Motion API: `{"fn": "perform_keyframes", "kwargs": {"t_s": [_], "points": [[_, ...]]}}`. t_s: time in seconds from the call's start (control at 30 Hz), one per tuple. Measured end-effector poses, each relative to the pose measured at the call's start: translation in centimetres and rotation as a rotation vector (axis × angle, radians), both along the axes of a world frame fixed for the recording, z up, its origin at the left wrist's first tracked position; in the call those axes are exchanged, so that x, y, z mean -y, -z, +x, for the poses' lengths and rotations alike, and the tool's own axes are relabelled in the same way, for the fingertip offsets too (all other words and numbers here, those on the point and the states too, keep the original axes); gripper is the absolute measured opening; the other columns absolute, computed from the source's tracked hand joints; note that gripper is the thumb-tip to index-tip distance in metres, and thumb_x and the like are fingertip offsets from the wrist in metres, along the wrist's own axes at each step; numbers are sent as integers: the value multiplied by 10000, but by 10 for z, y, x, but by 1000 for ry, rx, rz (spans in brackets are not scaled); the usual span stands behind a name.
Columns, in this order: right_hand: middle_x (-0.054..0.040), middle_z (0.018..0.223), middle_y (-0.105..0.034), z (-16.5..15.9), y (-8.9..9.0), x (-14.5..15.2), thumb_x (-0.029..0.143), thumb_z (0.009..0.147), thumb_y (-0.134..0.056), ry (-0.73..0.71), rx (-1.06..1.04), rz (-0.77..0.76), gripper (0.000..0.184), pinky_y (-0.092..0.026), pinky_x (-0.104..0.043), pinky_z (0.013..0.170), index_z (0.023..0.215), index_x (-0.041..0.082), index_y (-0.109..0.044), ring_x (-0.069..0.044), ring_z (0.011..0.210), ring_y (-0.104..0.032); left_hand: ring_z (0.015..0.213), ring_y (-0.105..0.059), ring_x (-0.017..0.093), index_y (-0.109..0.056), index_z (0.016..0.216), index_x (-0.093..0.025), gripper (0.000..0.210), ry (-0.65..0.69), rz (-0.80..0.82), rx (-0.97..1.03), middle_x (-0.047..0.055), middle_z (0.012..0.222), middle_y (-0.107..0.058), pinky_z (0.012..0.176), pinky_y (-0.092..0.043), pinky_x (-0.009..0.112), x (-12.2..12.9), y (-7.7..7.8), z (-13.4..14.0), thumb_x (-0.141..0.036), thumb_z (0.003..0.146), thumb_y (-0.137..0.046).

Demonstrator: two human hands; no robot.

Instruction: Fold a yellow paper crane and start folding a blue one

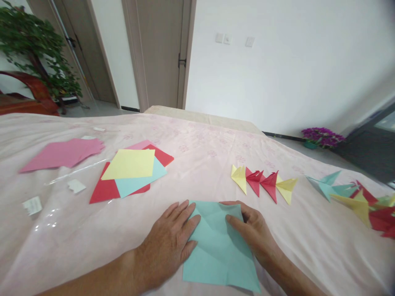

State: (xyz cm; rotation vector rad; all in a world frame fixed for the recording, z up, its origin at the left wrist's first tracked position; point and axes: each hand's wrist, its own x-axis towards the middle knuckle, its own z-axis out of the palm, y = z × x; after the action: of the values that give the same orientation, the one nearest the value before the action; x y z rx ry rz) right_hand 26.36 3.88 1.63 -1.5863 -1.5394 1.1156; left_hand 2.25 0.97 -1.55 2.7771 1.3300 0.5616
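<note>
A teal sheet of paper (220, 250) with faint crease lines lies in front of me, its upper right part a little raised. My left hand (171, 236) rests flat along its left edge, fingers stretched out and the fingertips on the paper. At the upper right corner my right hand (247, 224) pinches the sheet, thumb on top and fingers behind it. To the right stands a row of folded yellow and red paper pieces (269, 185). More folded pieces (367, 201) in teal, yellow and red lie at the far right.
Loose coloured sheets (128, 164) overlap at centre left, beside a pink paper stack (66, 152). White scraps (76, 186) and clear plastic lie near them. A pale pink flowered cloth (197, 160) covers the surface. Beyond are doors, a wall and potted plants (322, 136).
</note>
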Motion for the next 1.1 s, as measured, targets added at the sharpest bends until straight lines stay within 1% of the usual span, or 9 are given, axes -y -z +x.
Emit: {"fn": "perform_keyframes", "kwargs": {"t_s": [0.17,0.33,0.43,0.6,0.73,0.8,0.87,0.97,1.1], "points": [[-30,797,-635,4,-2,-9,253,750,-525,-144,184,177,330,-489,-285,659,997,189,-735,-200,764,-630,1340,-460,287,-539,1314,-225,425,-5,0,-2,120,1435,-519,1111,-384,490,-1,0,0,-385,921,-551],[-44,802,-657,6,-7,-17,348,837,-571,-252,221,189,275,-505,-276,625,992,207,-749,-192,732,-645,1347,-445,290,-506,1351,-225,458,-4,18,-18,119,1444,-507,1108,-380,496,-2,-1,1,-338,910,-561],[-32,753,-649,9,-4,-20,344,856,-583,-287,284,285,234,-507,-273,619,973,238,-756,-179,705,-634,1351,-436,296,-483,1377,-230,492,2,14,-43,117,1457,-493,1104,-380,500,-2,0,0,-322,901,-565],[-35,761,-624,12,10,-18,266,874,-566,-338,404,489,272,-526,-295,665,1101,257,-716,-181,724,-607,1363,-415,297,-426,1428,-255,556,5,15,-58,103,1494,-448,1098,-382,493,-3,0,-1,-325,896,-568],[-46,788,-619,14,12,-12,204,901,-521,-388,411,536,324,-542,-281,653,1178,262,-679,-180,739,-612,1368,-405,302,-416,1435,-276,575,-5,7,-68,97,1503,-434,1099,-377,503,-6,-1,0,-339,887,-579],[-58,883,-642,17,12,-9,145,880,-509,-463,405,556,408,-558,-284,694,1239,286,-642,-187,817,-633,1369,-403,312,-414,1436,-277,587,-5,4,-90,108,1500,-435,1092,-383,513,-7,-1,0,-346,879,-587],[-75,1076,-653,20,14,-9,94,836,-504,-539,396,596,519,-566,-321,808,1303,301,-592,-215,975,-636,1365,-407,317,-418,1433,-276,594,-6,5,-101,120,1490,-442,1086,-390,516,-7,-1,0,-345,871,-599],[-67,1321,-593,26,18,-9,51,773,-488,-632,396,660,643,-519,-394,976,1365,299,-531,-252,1176,-578,1336,-441,307,-455,1403,-263,557,-24,25,-76,122,1447,-484,1083,-399,507,-7,0,-1,-345,871,-601],[-47,1401,-554,29,21,-9,7,690,-460,-685,449,739,731,-486,-407,1038,1370,268,-525,-251,1269,-531,1300,-479,293,-497,1360,-221,498,-55,63,-46,115,1392,-536,1073,-420,496,-7,0,-2,-339,883,-584]]}}
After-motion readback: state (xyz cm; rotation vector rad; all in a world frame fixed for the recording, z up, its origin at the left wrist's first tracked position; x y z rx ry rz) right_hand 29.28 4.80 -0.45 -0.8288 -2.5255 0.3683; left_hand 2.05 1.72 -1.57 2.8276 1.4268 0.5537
